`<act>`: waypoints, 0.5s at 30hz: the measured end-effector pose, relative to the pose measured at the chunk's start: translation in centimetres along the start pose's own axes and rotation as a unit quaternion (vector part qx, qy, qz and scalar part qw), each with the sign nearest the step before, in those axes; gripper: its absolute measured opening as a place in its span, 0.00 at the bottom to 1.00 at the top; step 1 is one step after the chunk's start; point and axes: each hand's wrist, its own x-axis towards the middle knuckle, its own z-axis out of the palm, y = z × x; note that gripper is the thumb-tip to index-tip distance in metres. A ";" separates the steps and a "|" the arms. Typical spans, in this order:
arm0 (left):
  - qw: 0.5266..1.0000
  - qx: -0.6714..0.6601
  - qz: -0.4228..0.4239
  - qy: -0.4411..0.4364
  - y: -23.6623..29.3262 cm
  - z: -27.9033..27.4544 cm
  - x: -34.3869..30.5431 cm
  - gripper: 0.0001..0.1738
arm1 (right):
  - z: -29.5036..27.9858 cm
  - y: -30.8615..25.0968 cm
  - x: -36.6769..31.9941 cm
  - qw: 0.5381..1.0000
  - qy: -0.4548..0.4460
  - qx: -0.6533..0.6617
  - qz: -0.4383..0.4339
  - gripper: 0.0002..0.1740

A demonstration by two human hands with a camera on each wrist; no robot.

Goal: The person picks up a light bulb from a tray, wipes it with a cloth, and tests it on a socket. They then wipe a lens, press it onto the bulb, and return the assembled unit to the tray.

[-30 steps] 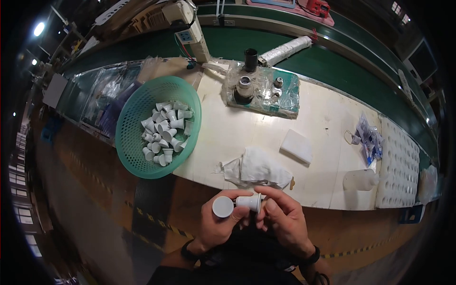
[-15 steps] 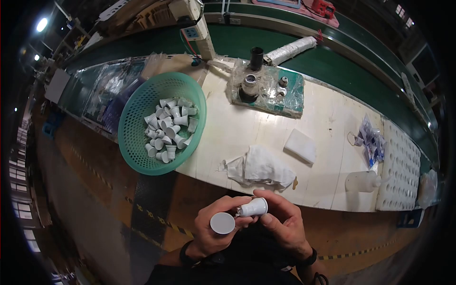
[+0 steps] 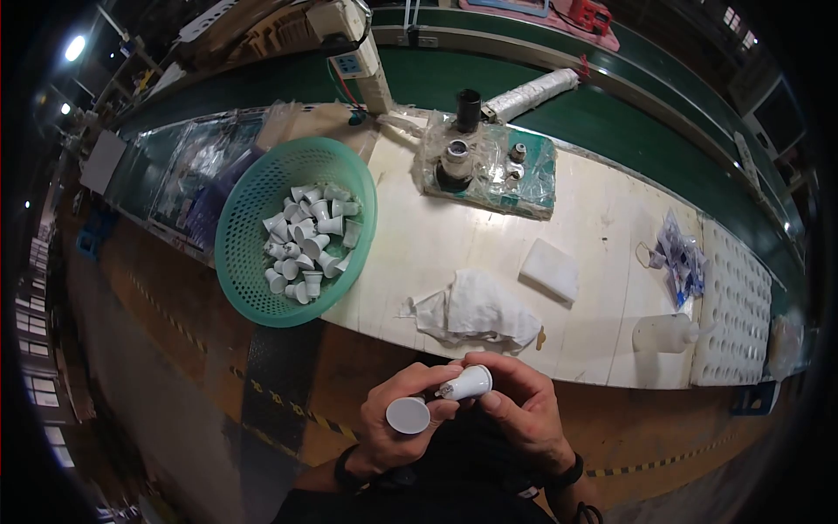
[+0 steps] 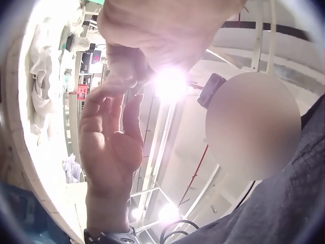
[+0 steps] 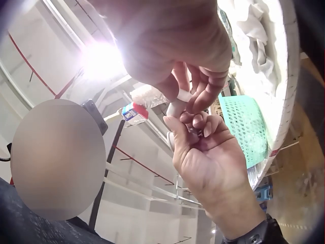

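Observation:
My left hand (image 3: pixel 382 437) holds a white spotlight bulb (image 3: pixel 408 416) in its palm, the flat round face turned up. Its thumb and fingertips also meet the pin end of a second spotlight bulb (image 3: pixel 470 382). My right hand (image 3: pixel 531 421) pinches that second bulb near its wide end, which points up and right. In the right wrist view the second bulb (image 5: pixel 177 105) shows between the two hands, partly covered by fingers. From the left wrist, the hands hide most of both bulbs.
A green perforated basket (image 3: pixel 234 293) of several similar bulbs stands at the table's left. A white cloth (image 3: pixel 484 307), a white pad (image 3: pixel 550 271) and a plastic-wrapped fixture (image 3: pixel 489 175) lie ahead. At right are a squeeze bottle (image 3: pixel 663 334) and a tray with holes (image 3: pixel 729 306).
The second bulb has turned in my hands, its wide end swinging up and its pin end coming down left into view. The bulb in my left palm has shifted slightly lower.

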 end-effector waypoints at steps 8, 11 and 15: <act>1.000 -0.010 0.011 -0.016 0.0 -0.8 0.0 0.17 | -0.1 0.7 0.4 0.999 -0.012 0.041 -0.032 0.26; 1.000 -0.010 0.012 -0.012 0.2 -0.6 0.4 0.16 | 0.3 0.2 0.4 1.000 0.010 0.027 -0.007 0.25; 0.999 -0.027 -0.017 0.010 0.4 -0.7 0.4 0.17 | -0.2 -0.1 0.8 0.998 -0.009 0.002 0.061 0.24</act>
